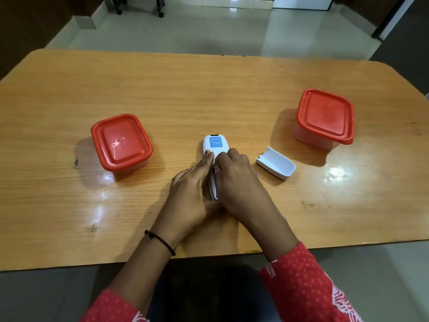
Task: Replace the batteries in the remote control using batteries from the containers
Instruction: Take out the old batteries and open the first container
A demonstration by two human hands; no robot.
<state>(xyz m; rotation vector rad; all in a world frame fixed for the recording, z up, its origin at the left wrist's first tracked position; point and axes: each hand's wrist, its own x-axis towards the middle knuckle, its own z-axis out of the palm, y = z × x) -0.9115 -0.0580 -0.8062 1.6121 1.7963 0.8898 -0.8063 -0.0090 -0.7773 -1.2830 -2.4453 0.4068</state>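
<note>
A white remote control (216, 145) lies face down in the middle of the table, a blue label on its back. My left hand (190, 194) rests along its left side, fingers flat against it. My right hand (236, 180) covers its lower half, fingers curled over the battery compartment, which is hidden. The white battery cover (276, 162) lies loose on the table just right of my right hand. Two containers with red lids, both closed, stand apart: one at the left (120, 141), one at the far right (325, 117). No battery is visible.
The wooden table (209, 89) has rounded corners; its near edge runs just below my wrists. Beyond the far edge is tiled floor with chair legs (160, 10).
</note>
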